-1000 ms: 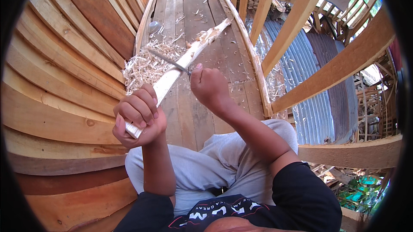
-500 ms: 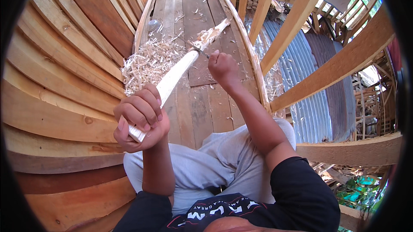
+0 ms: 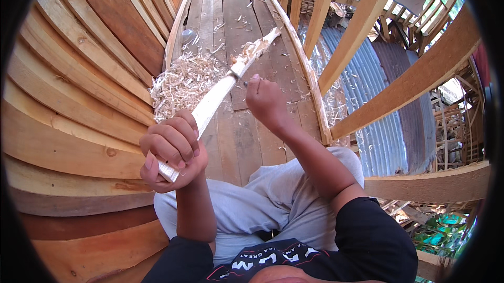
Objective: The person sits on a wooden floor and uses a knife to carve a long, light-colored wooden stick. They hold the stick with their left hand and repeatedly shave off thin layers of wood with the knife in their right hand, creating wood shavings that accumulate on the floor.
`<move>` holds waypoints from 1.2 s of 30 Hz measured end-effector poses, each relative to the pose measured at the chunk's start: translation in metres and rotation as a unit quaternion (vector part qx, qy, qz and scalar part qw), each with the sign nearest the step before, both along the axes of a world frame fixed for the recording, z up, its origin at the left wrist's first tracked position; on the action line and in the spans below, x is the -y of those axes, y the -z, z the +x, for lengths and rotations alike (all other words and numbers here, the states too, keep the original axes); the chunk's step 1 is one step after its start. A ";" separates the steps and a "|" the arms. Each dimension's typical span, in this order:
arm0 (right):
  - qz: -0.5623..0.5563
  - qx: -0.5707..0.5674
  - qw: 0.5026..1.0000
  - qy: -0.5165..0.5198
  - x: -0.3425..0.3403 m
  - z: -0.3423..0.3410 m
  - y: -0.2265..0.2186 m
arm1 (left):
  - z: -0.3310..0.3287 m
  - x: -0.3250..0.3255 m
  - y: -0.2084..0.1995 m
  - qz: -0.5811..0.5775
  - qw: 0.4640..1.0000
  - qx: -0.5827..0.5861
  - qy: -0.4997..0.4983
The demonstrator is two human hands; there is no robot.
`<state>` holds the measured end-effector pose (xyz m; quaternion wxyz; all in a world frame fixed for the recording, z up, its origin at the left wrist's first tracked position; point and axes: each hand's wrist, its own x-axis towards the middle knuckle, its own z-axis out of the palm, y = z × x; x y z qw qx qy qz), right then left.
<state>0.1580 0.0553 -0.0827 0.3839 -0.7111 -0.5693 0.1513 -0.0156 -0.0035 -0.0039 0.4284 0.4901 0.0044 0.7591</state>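
Note:
A long pale wooden stick (image 3: 214, 98) slants from my lap side up to the far right, its far end still rough and darker. My left hand (image 3: 174, 149) is wrapped round its near end, with the cut butt showing below the fingers. My right hand (image 3: 266, 103) is a closed fist on the right of the stick, gripping a knife. Of the knife (image 3: 234, 75), a narrow dark blade shows, lying across the stick beyond its middle; the fist hides most of the handle. Curls of shaved wood cling near the stick's far part.
Curly wood shavings (image 3: 184, 86) are heaped on the plank floor (image 3: 247, 136), left of the stick. A small clear round object (image 3: 187, 35) lies beyond them. A plank wall (image 3: 79, 130) closes in the left; wooden railing posts (image 3: 362, 31) line the right, above corrugated metal sheets (image 3: 378, 109).
My right hand and the knife have come nearer to me along the stick, slightly leftward. The stick's far end has dipped a little; my left hand keeps its hold.

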 end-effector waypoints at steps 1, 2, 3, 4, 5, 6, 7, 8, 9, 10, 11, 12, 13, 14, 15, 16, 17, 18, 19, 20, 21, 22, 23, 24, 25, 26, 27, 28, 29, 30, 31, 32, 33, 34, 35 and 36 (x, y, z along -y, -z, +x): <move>-0.018 0.008 0.999 -0.034 0.007 -0.009 -0.012 | 0.000 0.000 0.001 0.002 1.000 -0.004 0.000; -0.035 0.016 0.997 -0.067 0.010 -0.013 -0.017 | 0.000 0.002 0.000 0.005 1.000 -0.009 0.001; -0.027 0.027 0.999 -0.009 -0.004 0.004 0.001 | 0.002 0.005 -0.004 0.007 1.000 -0.016 0.008; -0.015 0.042 0.997 0.058 -0.031 0.044 0.033 | 0.009 0.010 -0.011 0.012 0.999 -0.019 0.025; 0.000 0.056 0.991 0.125 -0.046 0.079 0.058 | 0.014 0.011 -0.013 0.020 0.999 -0.022 0.042; -0.012 0.052 0.988 0.145 -0.048 0.089 0.072 | 0.013 0.013 -0.015 0.037 0.998 -0.038 0.037; -0.023 0.048 0.985 0.167 -0.048 0.098 0.085 | 0.013 0.014 -0.017 0.046 0.997 -0.046 0.043; -0.034 0.045 0.981 0.187 -0.049 0.100 0.088 | 0.015 0.016 -0.019 0.055 0.996 -0.054 0.046; -0.034 0.032 0.986 0.163 -0.046 0.082 0.075 | 0.014 0.017 -0.019 0.059 0.995 -0.065 0.042; -0.033 0.021 0.990 0.139 -0.042 0.061 0.062 | 0.010 0.014 -0.020 0.057 0.995 -0.071 0.037; -0.038 0.011 0.992 0.119 -0.030 0.041 0.046 | 0.007 0.013 -0.017 0.046 0.997 -0.053 0.024; -0.028 0.002 0.998 0.056 -0.018 0.025 0.034 | 0.004 0.011 -0.014 0.036 0.999 -0.035 0.015; -0.018 -0.007 1.000 -0.007 -0.008 0.009 0.023 | 0.000 0.009 -0.012 0.027 0.999 -0.018 0.006; -0.005 -0.017 0.998 -0.065 -0.004 0.004 0.017 | -0.004 0.008 -0.013 0.022 1.000 -0.016 0.014; 0.001 -0.015 0.999 -0.044 -0.006 0.004 0.018 | -0.005 0.008 -0.013 0.017 1.000 -0.006 0.011; 0.006 -0.013 1.000 -0.025 -0.011 0.005 0.022 | -0.005 0.008 -0.012 0.011 1.000 0.003 0.007; 0.008 -0.013 1.000 -0.002 -0.015 0.008 0.028 | -0.004 0.009 -0.013 0.003 1.000 0.012 0.005; 0.014 -0.017 0.998 0.067 -0.032 0.028 0.048 | 0.002 0.011 -0.018 0.005 1.000 0.013 0.010; 0.007 -0.014 0.998 0.064 -0.033 0.031 0.054 | 0.002 0.012 -0.016 0.006 1.000 0.004 0.012; 0.009 -0.009 0.998 0.061 -0.034 0.032 0.051 | 0.002 0.009 -0.015 0.015 1.000 -0.003 0.012; 0.010 -0.003 0.998 0.059 -0.034 0.033 0.048 | 0.003 0.006 -0.014 0.023 1.000 -0.009 0.014; 0.008 -0.014 0.998 0.060 -0.031 0.032 0.046 | 0.002 0.004 -0.012 0.037 0.999 -0.013 0.023; 0.003 -0.026 0.998 0.060 -0.025 0.025 0.042 | 0.000 0.003 -0.011 0.038 0.999 -0.018 0.023; -0.002 -0.040 0.997 0.060 -0.017 0.020 0.033 | -0.001 0.003 -0.011 0.039 0.999 -0.023 0.022; -0.007 -0.037 0.999 0.032 -0.010 0.018 0.023 | -0.002 0.003 -0.011 0.040 0.999 -0.029 0.022; -0.012 -0.035 0.999 0.005 -0.001 0.015 0.007 | -0.005 0.003 -0.010 0.044 0.998 -0.030 0.020; -0.015 -0.029 0.999 -0.018 0.005 0.016 -0.003 | -0.004 0.002 -0.009 0.049 0.997 -0.043 0.036; -0.029 -0.028 0.999 -0.034 0.010 0.014 -0.005 | -0.004 0.001 -0.009 0.054 0.996 -0.056 0.051; -0.037 -0.025 0.998 -0.052 0.013 0.010 -0.009 | -0.004 0.000 -0.010 0.066 0.993 -0.067 0.065; -0.044 -0.020 0.996 -0.074 0.015 0.005 -0.015 | -0.007 -0.002 -0.008 0.070 0.993 -0.067 0.073; -0.048 -0.027 0.996 -0.072 0.013 0.002 -0.015 | -0.011 -0.006 -0.008 0.080 0.990 -0.079 0.087; -0.055 -0.031 0.996 -0.070 0.009 0.001 -0.007 | -0.015 -0.010 -0.007 0.087 0.987 -0.089 0.101; -0.062 -0.036 0.995 -0.068 0.009 0.002 -0.001 | -0.019 -0.012 -0.006 0.094 0.984 -0.101 0.115; -0.037 -0.037 0.997 -0.061 0.011 0.007 0.005 | -0.021 -0.014 -0.005 0.098 0.982 -0.106 0.121; -0.010 -0.044 0.997 -0.061 0.014 0.007 0.008 | -0.025 -0.013 -0.003 0.091 0.984 -0.108 0.106; 0.017 -0.050 0.997 -0.052 0.016 0.014 0.014 | -0.024 -0.015 0.001 0.084 0.986 -0.107 0.099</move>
